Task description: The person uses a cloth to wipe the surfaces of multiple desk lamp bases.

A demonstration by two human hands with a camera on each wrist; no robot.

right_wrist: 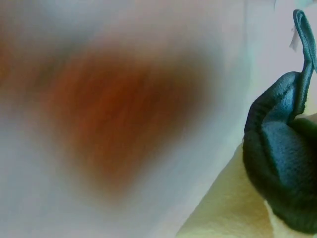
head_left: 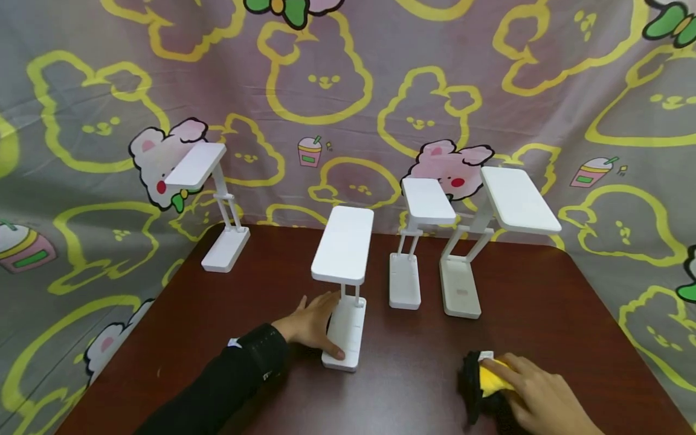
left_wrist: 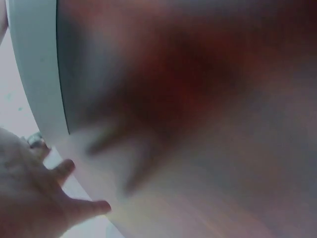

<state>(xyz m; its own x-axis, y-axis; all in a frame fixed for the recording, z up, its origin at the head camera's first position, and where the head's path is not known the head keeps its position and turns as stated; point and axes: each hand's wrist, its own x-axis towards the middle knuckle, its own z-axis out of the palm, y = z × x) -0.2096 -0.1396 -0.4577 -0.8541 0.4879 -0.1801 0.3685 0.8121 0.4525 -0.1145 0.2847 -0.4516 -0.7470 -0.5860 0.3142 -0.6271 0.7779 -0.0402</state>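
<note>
A white folding phone stand [head_left: 342,244] with a tilted top plate stands in the middle of the table. My left hand [head_left: 311,323] rests against the left side of its base, thumb on the front end and the other fingers spread towards the posts. In the left wrist view, the left hand [left_wrist: 34,191] shows straight, spread fingers. My right hand [head_left: 538,389], at the lower right, grips a yellow and black cloth [head_left: 492,380] above the table. Dark fuzzy fabric with a loop shows on this cloth [right_wrist: 282,153] in the right wrist view.
One more white stand [head_left: 225,248] is at the back left. Behind and right of the middle one are a small white stand [head_left: 405,281] and a larger one with a greyish base [head_left: 461,290]. The dark brown table [head_left: 272,272] meets a patterned curtain [head_left: 326,139] behind.
</note>
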